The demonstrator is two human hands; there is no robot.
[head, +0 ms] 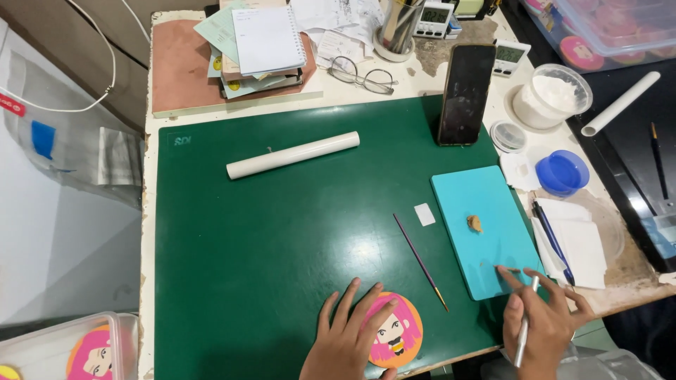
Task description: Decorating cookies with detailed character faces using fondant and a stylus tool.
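Left hand (345,341) flat, fingers spread, pinning round pink disc (393,331) on green mat (282,246) near worktop's front edge. Right hand (546,324), grip closed on thin tool (524,331), tip touching turquoise board (486,229). Detailing step, probably; calls for steady aim.

A round orange disc (394,331) bearing a pink-haired cartoon figure is pressed flat under the fingers of the left hand (345,338) on a green cutting mat (282,239). A thin silvery tool (524,331) is gripped in the right hand (546,324), its tip set against a turquoise board (486,225). Just beyond that hand's fingertips, a small tan lump (474,224) is seen on the board. Between the two hands a slender brush (420,262) is laid. Far beyond the left hand a white tube (292,155) is seen.
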